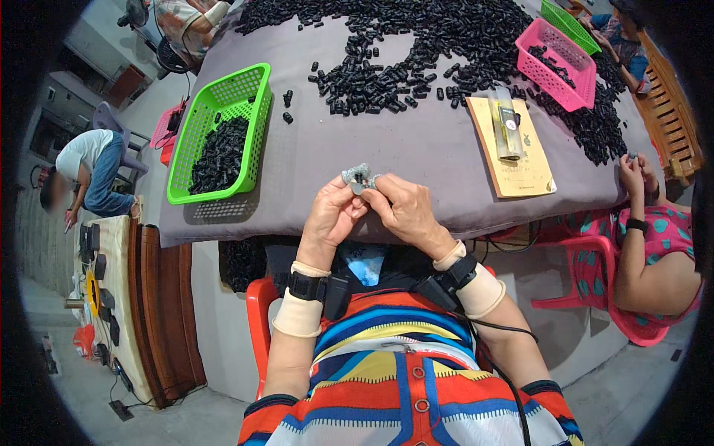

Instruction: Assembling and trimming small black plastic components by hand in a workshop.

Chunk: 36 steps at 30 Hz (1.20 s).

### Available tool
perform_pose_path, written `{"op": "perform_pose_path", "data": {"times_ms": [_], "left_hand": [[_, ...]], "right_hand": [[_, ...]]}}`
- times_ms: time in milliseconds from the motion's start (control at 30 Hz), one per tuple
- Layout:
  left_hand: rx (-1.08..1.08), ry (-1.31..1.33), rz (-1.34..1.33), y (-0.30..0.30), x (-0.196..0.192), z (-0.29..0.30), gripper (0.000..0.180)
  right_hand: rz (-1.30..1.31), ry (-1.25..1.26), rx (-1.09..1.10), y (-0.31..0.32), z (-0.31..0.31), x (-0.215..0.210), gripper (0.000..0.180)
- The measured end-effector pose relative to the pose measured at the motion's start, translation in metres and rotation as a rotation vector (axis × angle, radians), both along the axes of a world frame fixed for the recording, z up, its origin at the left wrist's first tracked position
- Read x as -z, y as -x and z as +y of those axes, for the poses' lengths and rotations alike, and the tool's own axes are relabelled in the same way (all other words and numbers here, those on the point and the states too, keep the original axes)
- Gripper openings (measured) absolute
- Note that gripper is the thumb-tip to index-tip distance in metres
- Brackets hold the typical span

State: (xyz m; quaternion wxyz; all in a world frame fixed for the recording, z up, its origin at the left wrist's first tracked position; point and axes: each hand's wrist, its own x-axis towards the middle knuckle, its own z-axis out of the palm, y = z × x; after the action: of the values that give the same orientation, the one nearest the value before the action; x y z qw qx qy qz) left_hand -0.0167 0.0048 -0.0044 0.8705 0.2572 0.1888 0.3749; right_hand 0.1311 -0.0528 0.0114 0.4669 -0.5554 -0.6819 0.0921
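Close together at the near edge of the grey-covered table (446,149), my left hand (331,215) and my right hand (409,212) both pinch one small black part (360,178). Grey coverings wrap some of the fingertips and hide most of the part. Left of my hands stands a green plastic basket (256,141), partly filled with similar small black pieces (221,152). Two loose black pieces (288,117) lie beside its right rim. A wide heap of such pieces (387,82) spreads over the far side of the table.
At right lies a tan paper pad (528,175) with a clear-and-yellow pack (508,130) on it. Beyond it, a pink basket (576,85) and another green basket (569,26) stand among the pieces. A person's hands (636,171) work at the right edge. Cables (513,401) hang from my wrists.
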Motion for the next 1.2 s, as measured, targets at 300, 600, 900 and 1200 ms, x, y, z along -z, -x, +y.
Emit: {"op": "perform_pose_path", "data": {"times_ms": [300,600,900,1200], "left_hand": [[-0.021,0.019,0.029,-0.002,-0.004,-0.002,0.017],[-0.003,-0.020,0.049,-0.001,-0.003,-0.003,0.022],[-0.028,0.030,0.065,-0.004,-0.006,-0.001,0.023],[-0.047,-0.032,0.134,0.003,-0.015,-0.006,0.020]], "right_hand": [[-0.015,0.001,0.022,0.001,0.001,0.000,0.025],[-0.027,0.004,0.072,0.006,0.001,0.002,0.024],[-0.021,-0.011,0.008,0.000,0.002,-0.001,0.023],[0.145,-0.022,0.051,0.000,-0.001,-0.005,0.022]]}}
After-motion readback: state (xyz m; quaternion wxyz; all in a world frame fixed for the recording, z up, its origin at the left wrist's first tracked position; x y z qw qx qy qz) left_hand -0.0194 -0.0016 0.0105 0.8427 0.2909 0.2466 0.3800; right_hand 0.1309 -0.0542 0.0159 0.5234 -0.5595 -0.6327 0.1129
